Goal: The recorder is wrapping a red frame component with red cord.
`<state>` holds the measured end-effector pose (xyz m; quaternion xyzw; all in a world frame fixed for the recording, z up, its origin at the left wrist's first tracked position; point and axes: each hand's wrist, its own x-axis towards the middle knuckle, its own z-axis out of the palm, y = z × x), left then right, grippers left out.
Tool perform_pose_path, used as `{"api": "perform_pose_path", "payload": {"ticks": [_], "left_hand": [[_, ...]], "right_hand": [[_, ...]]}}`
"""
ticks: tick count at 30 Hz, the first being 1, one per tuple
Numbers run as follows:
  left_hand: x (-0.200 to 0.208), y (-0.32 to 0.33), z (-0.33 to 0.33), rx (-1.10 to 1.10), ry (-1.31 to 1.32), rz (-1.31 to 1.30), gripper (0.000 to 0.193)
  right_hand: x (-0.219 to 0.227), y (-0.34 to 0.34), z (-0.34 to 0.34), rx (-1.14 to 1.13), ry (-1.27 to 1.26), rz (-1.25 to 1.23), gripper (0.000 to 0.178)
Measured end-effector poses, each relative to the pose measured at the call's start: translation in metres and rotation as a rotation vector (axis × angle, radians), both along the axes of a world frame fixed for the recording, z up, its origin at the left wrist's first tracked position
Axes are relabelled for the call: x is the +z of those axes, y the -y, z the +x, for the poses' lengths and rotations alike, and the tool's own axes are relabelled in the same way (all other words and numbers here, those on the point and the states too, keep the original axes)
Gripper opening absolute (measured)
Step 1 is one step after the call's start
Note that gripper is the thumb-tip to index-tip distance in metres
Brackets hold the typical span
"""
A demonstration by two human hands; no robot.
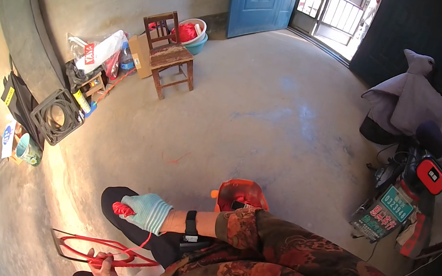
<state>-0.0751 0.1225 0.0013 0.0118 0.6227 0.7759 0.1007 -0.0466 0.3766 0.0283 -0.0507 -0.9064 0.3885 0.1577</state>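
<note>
At seven o'clock, the left hand pinches red cord loops; the gloved right hand clutches a red bundle. Winding seems underway; next calls for even tension.

The thin dark frame is tilted, and long loops of red cord extend from it to the right, lying near each other. One small red bundle, crumpled and partly covered, is above and to the right of the frame. A thinner red strand, also right of the frame, curves down toward the loops.
</note>
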Motion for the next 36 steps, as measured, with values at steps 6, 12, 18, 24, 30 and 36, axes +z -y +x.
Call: {"api": "perform_pose_path", "payload": {"ticks": [6,12,18,24,30,36], "left_hand": [[-0.002,0.017,0.001,0.055,0.037,-0.014,0.053],[0.003,0.005,0.004,0.027,-0.049,0.014,0.041],[0.006,-0.002,-0.004,0.065,-0.154,-0.134,0.032],[0.041,-0.007,0.009,-0.046,0.028,-0.429,0.026],[0.030,-0.002,0.003,-0.042,0.022,-0.459,0.013],[0.011,-0.001,0.004,0.028,-0.074,-0.411,0.011]], "right_hand": [[0.006,0.005,-0.004,0.061,-0.024,-0.019,0.032],[-0.004,0.001,-0.007,0.038,-0.056,0.004,0.032],[-0.001,0.001,-0.008,0.032,-0.025,0.012,0.031],[0.007,-0.001,0.000,0.070,-0.014,0.007,0.030],[0.002,-0.004,0.000,0.080,-0.037,-0.018,0.027],[0.001,-0.006,-0.002,0.040,-0.067,-0.067,0.025]]}}
